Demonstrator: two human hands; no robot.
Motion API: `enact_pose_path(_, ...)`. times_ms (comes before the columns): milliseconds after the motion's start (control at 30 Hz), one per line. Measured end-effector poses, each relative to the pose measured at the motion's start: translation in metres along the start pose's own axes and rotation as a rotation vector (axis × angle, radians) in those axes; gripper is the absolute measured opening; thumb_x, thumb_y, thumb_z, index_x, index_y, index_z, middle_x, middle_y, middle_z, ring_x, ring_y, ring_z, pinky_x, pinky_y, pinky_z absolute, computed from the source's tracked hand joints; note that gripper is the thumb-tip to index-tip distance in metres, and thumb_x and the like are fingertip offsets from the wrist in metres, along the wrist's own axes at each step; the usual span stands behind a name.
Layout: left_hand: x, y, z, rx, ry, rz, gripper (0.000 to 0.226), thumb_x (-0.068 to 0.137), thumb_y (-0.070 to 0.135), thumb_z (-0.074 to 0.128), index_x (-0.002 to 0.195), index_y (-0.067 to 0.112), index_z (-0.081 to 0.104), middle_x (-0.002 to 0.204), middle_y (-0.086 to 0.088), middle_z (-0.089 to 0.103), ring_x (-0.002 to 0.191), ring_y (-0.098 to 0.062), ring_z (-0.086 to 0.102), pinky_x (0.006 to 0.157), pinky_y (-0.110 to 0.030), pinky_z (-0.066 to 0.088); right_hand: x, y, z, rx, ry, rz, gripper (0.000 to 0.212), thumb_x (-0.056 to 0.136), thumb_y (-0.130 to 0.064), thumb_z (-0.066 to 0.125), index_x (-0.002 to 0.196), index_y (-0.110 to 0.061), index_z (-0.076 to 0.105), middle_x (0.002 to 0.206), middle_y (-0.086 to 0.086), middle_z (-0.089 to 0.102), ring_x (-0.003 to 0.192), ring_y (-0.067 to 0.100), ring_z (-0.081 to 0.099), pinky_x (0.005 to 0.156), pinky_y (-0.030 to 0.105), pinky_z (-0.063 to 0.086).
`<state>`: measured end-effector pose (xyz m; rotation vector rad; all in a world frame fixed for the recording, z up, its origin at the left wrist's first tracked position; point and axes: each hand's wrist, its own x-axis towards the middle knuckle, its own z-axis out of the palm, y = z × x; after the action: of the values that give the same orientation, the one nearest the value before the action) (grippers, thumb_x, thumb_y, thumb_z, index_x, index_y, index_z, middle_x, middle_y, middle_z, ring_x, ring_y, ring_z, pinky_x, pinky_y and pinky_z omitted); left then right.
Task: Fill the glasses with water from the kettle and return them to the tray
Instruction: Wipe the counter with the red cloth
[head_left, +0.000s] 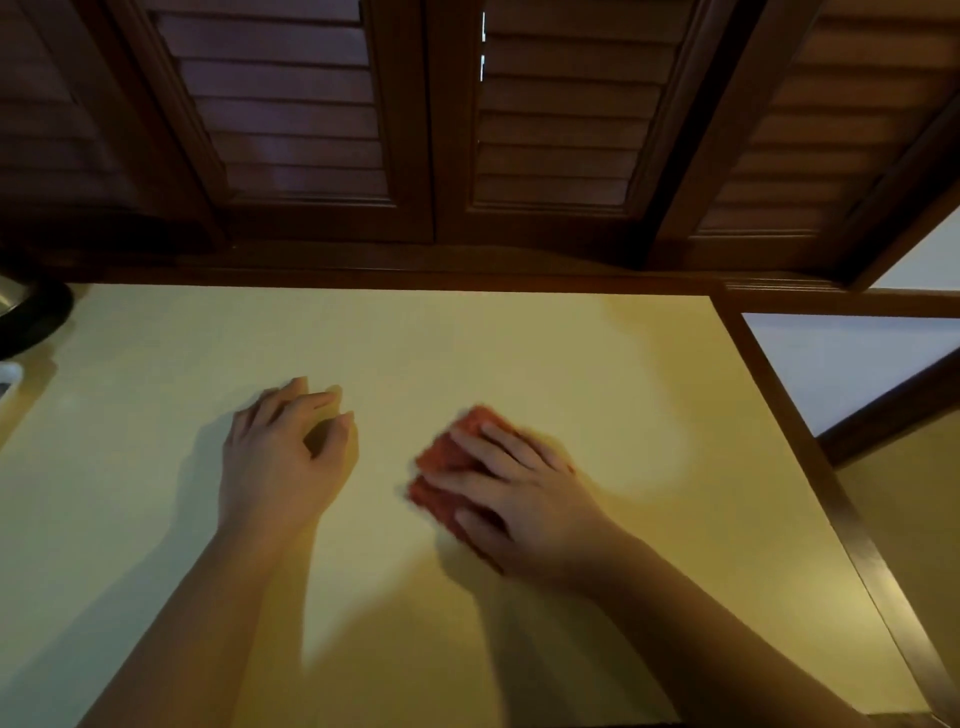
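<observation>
My right hand (511, 493) presses flat on a red cloth (448, 467) lying on the pale yellow tabletop (467, 343); the cloth and hand are blurred. To the left of it, my left hand (283, 457) rests on the table with fingers loosely curled and nothing in it. No glasses or tray show in this view. A dark round object with a metal part (28, 317), possibly the kettle's base, is cut off at the left edge.
Dark wooden louvred shutters (415, 130) stand behind the table's far edge. A wooden frame (810, 441) runs along the table's right side. A small white object (8, 379) sits at the left edge.
</observation>
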<state>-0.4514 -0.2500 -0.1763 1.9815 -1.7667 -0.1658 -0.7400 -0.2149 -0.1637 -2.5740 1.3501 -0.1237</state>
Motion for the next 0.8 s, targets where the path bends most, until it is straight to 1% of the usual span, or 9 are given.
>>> enact_pose_path(100, -0.001, 0.0, 0.0, -0.006, 0.0, 0.004, 0.041, 0.099, 0.051, 0.054, 0.133, 0.034, 0.069, 0.152, 0.003, 0.057, 0.142, -0.027, 0.046, 0.114, -0.056, 0.042, -0.045, 0.064, -0.01, -0.014, 0.034, -0.001, 0.049, 0.106, -0.064, 0.032, 0.15, -0.051, 0.049, 0.171, -0.008, 0.034, 0.161, 0.018, 0.024, 0.128, 0.044, 0.023)
enact_pose_path(200, -0.001, -0.001, 0.002, 0.012, -0.008, -0.008, 0.038, 0.1, 0.05, 0.056, 0.133, 0.036, 0.068, 0.153, 0.004, 0.056, 0.142, -0.027, 0.046, 0.114, -0.056, 0.042, -0.048, 0.145, -0.027, -0.078, 0.03, 0.212, 0.051, 0.106, -0.054, 0.039, 0.153, -0.036, 0.044, 0.167, 0.003, 0.039, 0.157, 0.03, 0.032, 0.115, 0.063, 0.041)
enact_pose_path(267, 0.0, 0.0, 0.003, 0.021, -0.008, -0.018, 0.037, 0.101, 0.05, 0.057, 0.133, 0.035, 0.068, 0.152, 0.004, 0.056, 0.141, -0.028, 0.046, 0.113, -0.056, 0.042, -0.026, 0.185, -0.04, -0.122, 0.009, 0.318, 0.056, 0.103, -0.051, 0.042, 0.157, -0.037, 0.034, 0.17, 0.002, 0.03, 0.159, 0.033, 0.024, 0.117, 0.066, 0.036)
enact_pose_path(367, 0.001, -0.001, 0.004, 0.027, 0.005, -0.024, 0.037, 0.1, 0.05, 0.057, 0.131, 0.035, 0.069, 0.151, 0.004, 0.057, 0.14, -0.028, 0.047, 0.111, -0.056, 0.043, 0.027, 0.207, -0.051, -0.028, 0.083, 0.584, 0.056, 0.109, -0.054, 0.032, 0.162, -0.049, 0.016, 0.175, 0.0, 0.018, 0.161, 0.034, 0.012, 0.126, 0.063, 0.02)
enact_pose_path(433, 0.001, -0.001, 0.004, 0.024, 0.001, -0.018, 0.04, 0.099, 0.053, 0.055, 0.131, 0.035, 0.069, 0.15, 0.005, 0.058, 0.139, -0.027, 0.048, 0.111, -0.056, 0.044, 0.063, 0.188, -0.048, 0.011, 0.107, 0.691, 0.054, 0.11, -0.055, 0.028, 0.163, -0.049, 0.016, 0.176, 0.001, 0.016, 0.162, 0.036, 0.006, 0.128, 0.064, 0.013)
enact_pose_path(500, 0.002, -0.001, 0.003, 0.009, 0.0, -0.012, 0.039, 0.099, 0.052, 0.056, 0.131, 0.035, 0.07, 0.15, 0.004, 0.058, 0.138, -0.028, 0.048, 0.111, -0.056, 0.044, 0.087, 0.148, -0.04, 0.039, 0.12, 0.701, 0.054, 0.109, -0.055, 0.024, 0.162, -0.05, 0.018, 0.176, 0.0, 0.016, 0.163, 0.035, 0.002, 0.129, 0.063, 0.009)
enact_pose_path(600, 0.001, 0.001, 0.003, 0.0, 0.012, -0.024, 0.036, 0.1, 0.049, 0.06, 0.13, 0.033, 0.071, 0.151, 0.002, 0.058, 0.138, -0.031, 0.048, 0.111, -0.056, 0.043, 0.087, 0.067, -0.018, 0.046, 0.093, 0.56, 0.053, 0.109, -0.055, 0.019, 0.162, -0.052, 0.017, 0.177, -0.003, 0.014, 0.164, 0.03, -0.002, 0.129, 0.062, 0.004)
enact_pose_path(700, 0.002, -0.001, 0.002, 0.001, 0.005, -0.024, 0.042, 0.099, 0.055, 0.052, 0.129, 0.033, 0.071, 0.151, 0.002, 0.058, 0.139, -0.032, 0.047, 0.111, -0.057, 0.042, 0.04, -0.012, 0.003, 0.034, 0.086, 0.371, 0.051, 0.109, -0.055, 0.02, 0.16, -0.052, 0.024, 0.176, -0.008, 0.016, 0.165, 0.025, 0.0, 0.13, 0.059, 0.003)
enact_pose_path(800, 0.002, -0.001, 0.0, -0.011, -0.014, -0.008, 0.051, 0.097, 0.061, 0.044, 0.13, 0.032, 0.071, 0.151, 0.0, 0.058, 0.14, -0.031, 0.045, 0.112, -0.055, 0.04, -0.027, -0.043, 0.01, 0.056, 0.057, 0.243, 0.046, 0.109, -0.055, 0.027, 0.154, -0.057, 0.033, 0.174, -0.016, 0.019, 0.164, 0.017, 0.004, 0.132, 0.051, 0.004)
